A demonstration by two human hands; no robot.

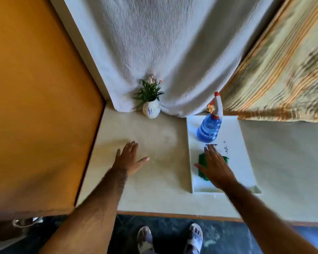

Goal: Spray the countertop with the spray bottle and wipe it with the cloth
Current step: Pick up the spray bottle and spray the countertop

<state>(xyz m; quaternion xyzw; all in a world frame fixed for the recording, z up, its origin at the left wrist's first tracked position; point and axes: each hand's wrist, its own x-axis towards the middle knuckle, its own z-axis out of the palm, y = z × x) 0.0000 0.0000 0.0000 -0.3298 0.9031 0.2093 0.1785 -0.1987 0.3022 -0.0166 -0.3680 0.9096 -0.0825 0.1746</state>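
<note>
A blue spray bottle (209,128) with a white and red trigger head stands upright at the far end of a white tray (242,162). A green cloth (202,163) lies on the tray nearer to me. My right hand (216,166) is spread flat over the cloth and hides most of it; whether it presses on the cloth I cannot tell. My left hand (129,158) hovers flat, fingers apart, over the pale countertop (154,180) left of the tray and holds nothing.
A small white pot with a green plant (151,101) stands at the back of the countertop against a white curtain. An orange wall borders the left side. A striped fabric (283,79) hangs at the right. Dark marks (226,148) are on the tray beside the bottle.
</note>
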